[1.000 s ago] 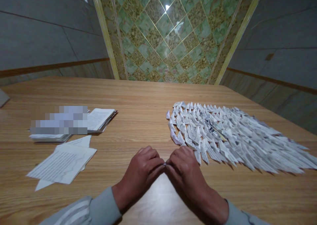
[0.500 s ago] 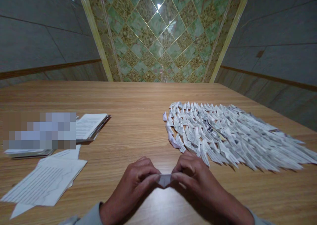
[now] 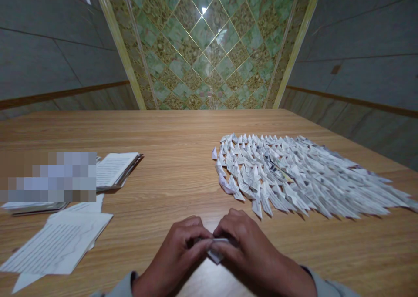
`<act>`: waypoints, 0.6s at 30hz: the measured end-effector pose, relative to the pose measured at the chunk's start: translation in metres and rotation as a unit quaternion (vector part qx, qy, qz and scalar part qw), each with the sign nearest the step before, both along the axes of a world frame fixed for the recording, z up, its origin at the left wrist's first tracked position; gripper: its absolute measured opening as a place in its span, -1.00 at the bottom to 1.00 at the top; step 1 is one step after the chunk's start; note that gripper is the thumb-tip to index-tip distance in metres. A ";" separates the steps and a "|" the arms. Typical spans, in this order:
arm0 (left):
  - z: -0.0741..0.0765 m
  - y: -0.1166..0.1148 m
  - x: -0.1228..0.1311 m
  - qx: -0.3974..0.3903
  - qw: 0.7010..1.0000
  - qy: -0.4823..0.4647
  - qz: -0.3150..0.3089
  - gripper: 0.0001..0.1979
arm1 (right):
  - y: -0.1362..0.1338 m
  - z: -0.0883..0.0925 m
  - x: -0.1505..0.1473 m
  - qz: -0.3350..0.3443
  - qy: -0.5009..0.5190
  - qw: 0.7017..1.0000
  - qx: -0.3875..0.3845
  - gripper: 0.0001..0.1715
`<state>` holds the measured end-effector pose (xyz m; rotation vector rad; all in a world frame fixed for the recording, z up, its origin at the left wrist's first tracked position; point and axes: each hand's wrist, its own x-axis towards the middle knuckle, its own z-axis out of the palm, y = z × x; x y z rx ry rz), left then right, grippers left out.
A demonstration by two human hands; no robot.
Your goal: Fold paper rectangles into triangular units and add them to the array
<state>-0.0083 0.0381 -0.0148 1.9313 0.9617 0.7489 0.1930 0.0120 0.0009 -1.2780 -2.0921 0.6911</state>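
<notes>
Left hand [image 3: 179, 247] and right hand [image 3: 251, 247] pinching folded paper [image 3: 215, 256] at upper edge. Paper probably handling light, stiffening at creases, tearing easily; folded edges offering safest hold.

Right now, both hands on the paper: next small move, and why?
Probably press the paper flatter with the right hand: its thumb lies across the folded piece, while the left hand pinches the other side, which should steady it.
</notes>
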 end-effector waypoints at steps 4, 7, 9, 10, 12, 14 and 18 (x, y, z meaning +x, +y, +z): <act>0.005 0.006 -0.005 -0.042 0.998 -0.024 0.049 -0.77 | 0.002 -0.001 0.002 -0.016 0.009 1.000 -0.025 -0.82; 0.010 0.014 -0.012 -0.057 0.997 -0.030 0.047 -0.76 | 0.005 0.003 0.009 -0.011 0.017 0.999 -0.025 -0.82; 0.012 0.018 -0.016 -0.057 0.996 -0.031 0.059 -0.76 | 0.007 0.005 0.013 -0.021 0.029 0.999 -0.029 -0.80; 0.013 0.020 -0.018 -0.056 0.995 -0.034 0.072 -0.76 | 0.009 0.006 0.014 -0.030 0.040 0.998 -0.036 -0.79; 0.014 0.022 -0.019 -0.052 0.992 -0.046 0.105 -0.75 | 0.012 0.007 0.016 -0.050 0.077 0.994 -0.052 -0.76; 0.014 0.020 -0.017 -0.059 0.987 -0.069 0.133 -0.76 | 0.013 0.008 0.016 -0.078 0.120 0.989 -0.047 -0.74; 0.013 0.002 -0.003 -0.091 0.985 -0.111 0.093 -0.76 | 0.012 0.007 0.010 -0.132 0.191 0.971 -0.056 -0.78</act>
